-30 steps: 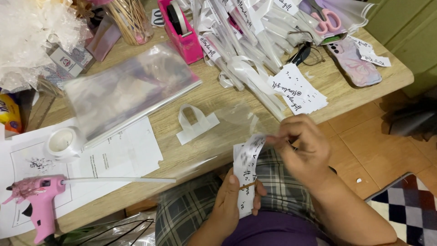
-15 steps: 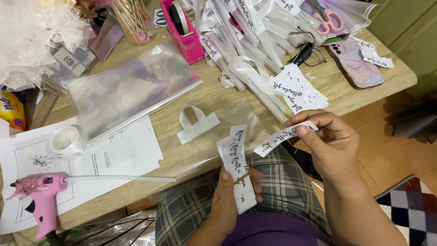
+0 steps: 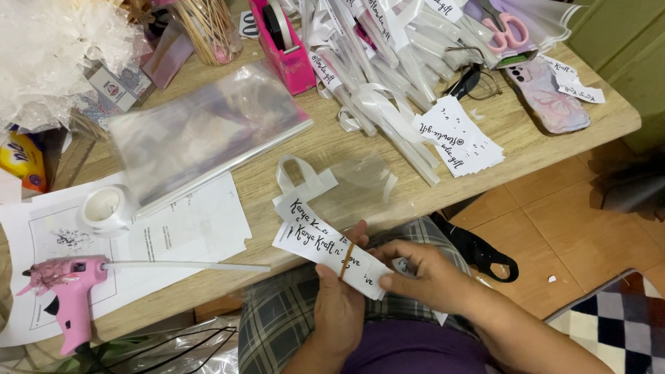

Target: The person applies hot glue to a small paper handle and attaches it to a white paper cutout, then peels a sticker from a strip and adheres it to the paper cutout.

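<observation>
My left hand [image 3: 338, 305] holds a small bundle of white paper label strips [image 3: 315, 239] with black script, bound by a brown rubber band, over my lap at the table's front edge. My right hand [image 3: 426, 275] pinches the right end of the same bundle, thumb and fingers on the strips. A clear plastic sleeve [image 3: 366, 176] and a white ribbon loop [image 3: 301, 181] lie on the wooden table [image 3: 325, 142] just beyond my hands.
A pink glue gun [image 3: 64, 289] with a white glue stick lies at left on white paper sheets. A tape roll [image 3: 105, 208], clear cellophane bags [image 3: 201, 135], a pink tape dispenser [image 3: 284, 41], rolled white packets, loose labels [image 3: 460, 138], glasses, pink scissors and a phone [image 3: 547, 97] crowd the table.
My right hand came down from the table edge with a single strip and now grips the bundle in my left hand; the bundle has tipped from upright to nearly flat.
</observation>
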